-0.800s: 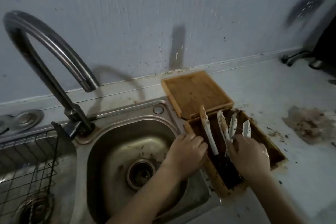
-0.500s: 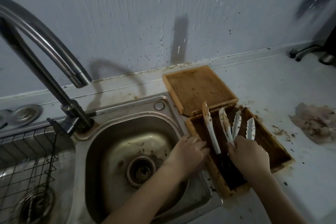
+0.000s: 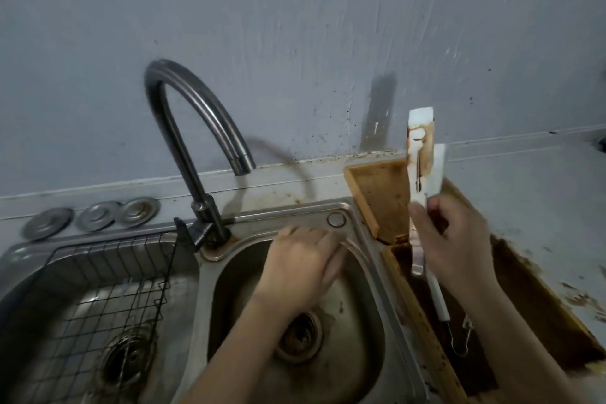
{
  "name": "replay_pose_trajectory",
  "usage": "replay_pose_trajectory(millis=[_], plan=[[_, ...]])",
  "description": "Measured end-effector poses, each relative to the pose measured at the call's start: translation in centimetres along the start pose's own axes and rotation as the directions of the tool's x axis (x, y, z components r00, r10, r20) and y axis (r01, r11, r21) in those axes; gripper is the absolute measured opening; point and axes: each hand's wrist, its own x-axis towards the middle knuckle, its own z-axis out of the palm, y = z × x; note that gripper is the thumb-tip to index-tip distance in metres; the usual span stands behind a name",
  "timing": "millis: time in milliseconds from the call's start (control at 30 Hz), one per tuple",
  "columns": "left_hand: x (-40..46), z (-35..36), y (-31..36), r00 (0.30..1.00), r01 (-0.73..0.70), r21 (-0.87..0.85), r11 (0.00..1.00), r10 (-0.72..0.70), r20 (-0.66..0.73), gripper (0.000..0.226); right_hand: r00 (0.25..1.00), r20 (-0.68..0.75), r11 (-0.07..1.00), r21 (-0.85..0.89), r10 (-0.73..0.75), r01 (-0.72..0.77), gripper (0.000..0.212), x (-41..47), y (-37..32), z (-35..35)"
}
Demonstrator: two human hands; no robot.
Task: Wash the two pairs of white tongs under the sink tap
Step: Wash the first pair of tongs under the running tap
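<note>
Gripping white tongs (image 3: 421,154) in its curled fingers, the right hand (image 3: 455,249) holds them upright above a wooden box (image 3: 426,348) on the tabletop (image 3: 541,193). Their stained blades rise in front of the wall, and their lower end with a wire loop hangs down toward the box. Whether one pair or both are in that grip cannot be told; the hand hides the middle.

The left hand (image 3: 305,262) lies palm down, fingers straight and together, holding nothing, on the far rim of the sink (image 3: 357,331), well apart from the tongs. The drain (image 3: 300,334) shows beside its forearm.

The tap (image 3: 193,128) arches above the sink's back left corner, its spout hanging over the rear rim. Just behind the box lies its lid (image 3: 377,200). Left of the sink, a wire rack (image 3: 98,298) sits in a second basin, with three metal discs (image 3: 95,216) behind it.
</note>
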Motion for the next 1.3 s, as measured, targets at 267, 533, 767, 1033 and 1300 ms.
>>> replay_pose_trajectory(millis=[267, 533, 767, 1033, 1300], plan=[[-5.4, -3.6, -8.1, 0.855, 0.497, 0.165, 0.852, -0.448, -0.261, 0.047, 0.764, 0.582, 0.374, 0.667, 0.279, -0.644, 0.011, 0.5, -4.6, 10.3], [-6.7, -3.7, -14.8, 0.619, 0.775, -0.21, 0.596, -0.783, 0.064, 0.053, 0.646, 0.717, 0.105, 0.644, 0.26, -0.758, 0.02, 0.6, -5.6, 16.1], [-6.3, -2.2, -15.8, 0.627, 0.757, -0.21, 0.619, -0.778, -0.034, 0.015, 0.632, 0.715, 0.019, 0.658, 0.299, -0.753, 0.014, 0.7, -5.3, 17.1], [-7.2, -1.2, -15.8, 0.586, 0.749, -0.319, 0.581, -0.805, -0.09, 0.014, 0.626, 0.709, -0.009, 0.664, 0.325, -0.747, 0.011, 1.0, -4.4, 17.3], [-7.8, -0.7, -15.4, 0.554, 0.714, -0.438, 0.546, -0.823, -0.122, 0.012, 0.627, 0.703, -0.02, 0.671, 0.334, -0.741, 0.01, 1.1, -4.1, 17.4]])
